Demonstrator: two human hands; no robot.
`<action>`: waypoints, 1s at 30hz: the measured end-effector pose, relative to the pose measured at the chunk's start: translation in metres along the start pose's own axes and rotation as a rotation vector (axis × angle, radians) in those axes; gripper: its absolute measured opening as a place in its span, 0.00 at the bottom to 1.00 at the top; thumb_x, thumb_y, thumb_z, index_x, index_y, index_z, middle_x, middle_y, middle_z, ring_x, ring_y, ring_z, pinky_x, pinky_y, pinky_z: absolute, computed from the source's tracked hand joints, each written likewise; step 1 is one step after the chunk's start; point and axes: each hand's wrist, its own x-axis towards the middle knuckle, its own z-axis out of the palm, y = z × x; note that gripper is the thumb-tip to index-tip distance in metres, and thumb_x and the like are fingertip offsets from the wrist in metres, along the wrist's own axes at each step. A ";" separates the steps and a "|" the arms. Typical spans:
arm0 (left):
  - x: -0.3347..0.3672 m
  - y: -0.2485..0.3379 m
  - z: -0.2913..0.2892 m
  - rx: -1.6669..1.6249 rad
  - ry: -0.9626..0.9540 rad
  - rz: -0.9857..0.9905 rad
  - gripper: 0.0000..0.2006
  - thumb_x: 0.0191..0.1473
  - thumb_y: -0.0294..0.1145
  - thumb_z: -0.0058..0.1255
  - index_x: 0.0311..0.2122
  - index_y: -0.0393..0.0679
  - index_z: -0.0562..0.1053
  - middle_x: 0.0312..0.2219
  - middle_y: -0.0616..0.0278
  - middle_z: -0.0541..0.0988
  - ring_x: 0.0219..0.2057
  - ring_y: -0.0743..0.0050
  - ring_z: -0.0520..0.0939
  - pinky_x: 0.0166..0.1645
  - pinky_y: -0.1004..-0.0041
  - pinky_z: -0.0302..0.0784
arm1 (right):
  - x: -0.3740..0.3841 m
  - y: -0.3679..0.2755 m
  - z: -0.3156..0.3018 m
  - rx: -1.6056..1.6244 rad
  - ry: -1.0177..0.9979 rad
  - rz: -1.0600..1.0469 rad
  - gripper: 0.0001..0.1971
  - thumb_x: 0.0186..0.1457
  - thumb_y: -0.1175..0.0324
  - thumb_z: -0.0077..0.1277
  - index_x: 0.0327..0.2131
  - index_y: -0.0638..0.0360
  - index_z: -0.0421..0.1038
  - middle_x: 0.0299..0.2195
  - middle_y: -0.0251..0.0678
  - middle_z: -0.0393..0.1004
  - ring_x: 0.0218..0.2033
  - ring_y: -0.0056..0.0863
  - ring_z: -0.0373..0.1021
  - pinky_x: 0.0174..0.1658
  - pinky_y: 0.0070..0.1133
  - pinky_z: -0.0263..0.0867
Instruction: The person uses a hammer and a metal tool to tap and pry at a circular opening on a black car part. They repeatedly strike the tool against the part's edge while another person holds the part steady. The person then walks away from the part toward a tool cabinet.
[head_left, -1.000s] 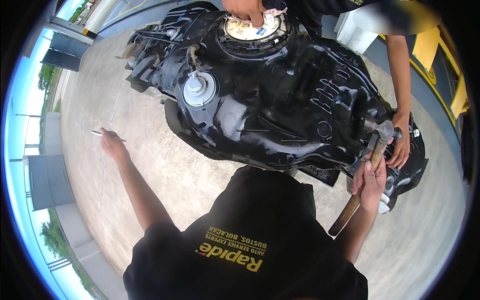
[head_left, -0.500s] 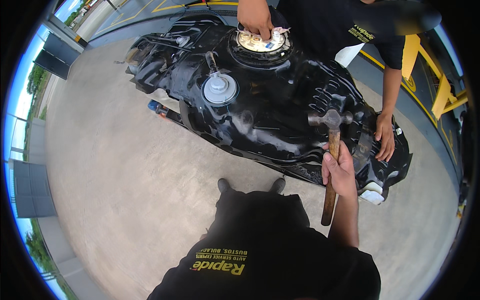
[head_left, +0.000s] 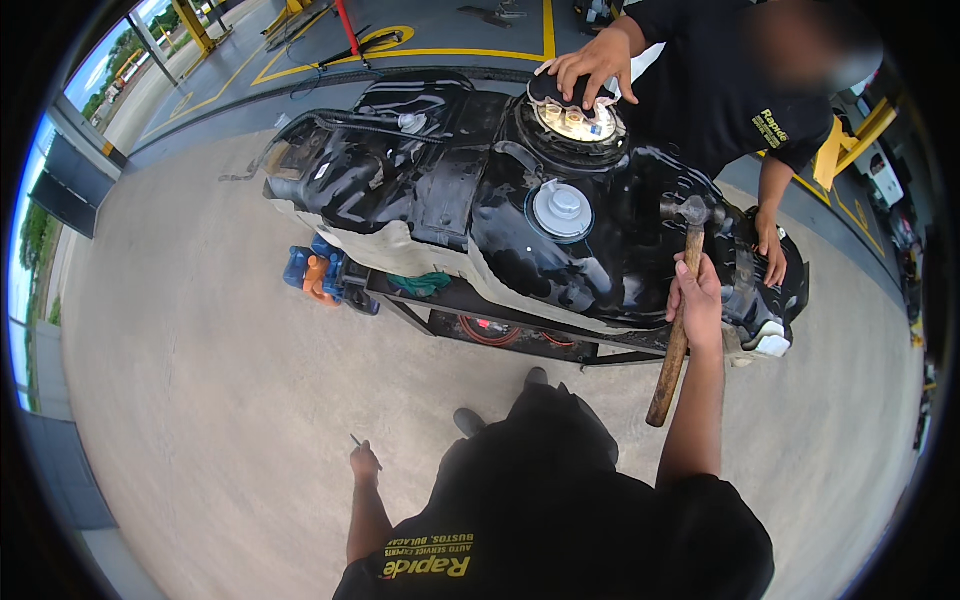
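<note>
My right hand (head_left: 697, 305) is closed round the wooden handle of a ball-peen hammer (head_left: 668, 380), its metal head just above a large black fuel tank (head_left: 625, 275). Off to the left, over the floor, my left hand (head_left: 366, 464) is closed on a thin dark rod (head_left: 355, 440), too small to tell its kind. A grey round cap (head_left: 563, 208) sits on the tank. Behind it, a co-worker's hand (head_left: 600, 66) rests at the white pump flange (head_left: 580, 122) with a cloth under it. That person's other hand (head_left: 770, 250) lies on the tank's right end.
The tank lies on a black cart (head_left: 550, 347) with an orange hose (head_left: 488, 330) on its lower shelf. A green cloth (head_left: 420, 284) and a blue and orange tool (head_left: 320, 275) are at its left. Yellow lift parts (head_left: 850, 150) stand at the right. Pale concrete surrounds my feet.
My left hand has come into view at the left with the thin rod. The view has shifted, showing the cart below the tank. The co-worker's upper hand has spread at the flange.
</note>
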 end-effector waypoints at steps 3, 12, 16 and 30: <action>0.023 -0.077 -0.011 0.081 -0.041 -0.223 0.14 0.58 0.36 0.45 0.26 0.36 0.72 0.17 0.56 0.74 0.19 0.58 0.76 0.25 0.59 0.72 | 0.003 0.001 0.001 0.049 0.063 0.053 0.12 0.68 0.62 0.47 0.47 0.60 0.65 0.16 0.28 0.60 0.12 0.16 0.59 0.14 0.16 0.58; 0.038 0.044 0.002 0.423 -0.054 0.383 0.10 0.59 0.33 0.49 0.27 0.39 0.70 0.18 0.55 0.75 0.21 0.58 0.78 0.25 0.59 0.73 | 0.007 0.013 -0.007 0.254 0.131 0.102 0.11 0.70 0.62 0.44 0.47 0.59 0.65 0.14 0.27 0.57 0.07 0.17 0.54 0.11 0.15 0.54; 0.027 0.277 -0.029 0.196 0.130 0.624 0.17 0.68 0.38 0.43 0.26 0.40 0.68 0.16 0.69 0.69 0.18 0.82 0.68 0.22 0.72 0.63 | 0.014 0.011 -0.001 0.273 0.180 0.132 0.10 0.71 0.63 0.42 0.48 0.58 0.65 0.13 0.27 0.56 0.06 0.17 0.53 0.09 0.16 0.53; -0.049 0.614 0.055 -0.097 -0.370 1.444 0.18 0.69 0.38 0.44 0.27 0.39 0.68 0.18 0.72 0.66 0.20 0.84 0.64 0.25 0.77 0.56 | 0.006 -0.001 0.028 0.000 0.423 0.068 0.12 0.70 0.65 0.43 0.51 0.60 0.64 0.15 0.26 0.58 0.10 0.15 0.55 0.13 0.14 0.57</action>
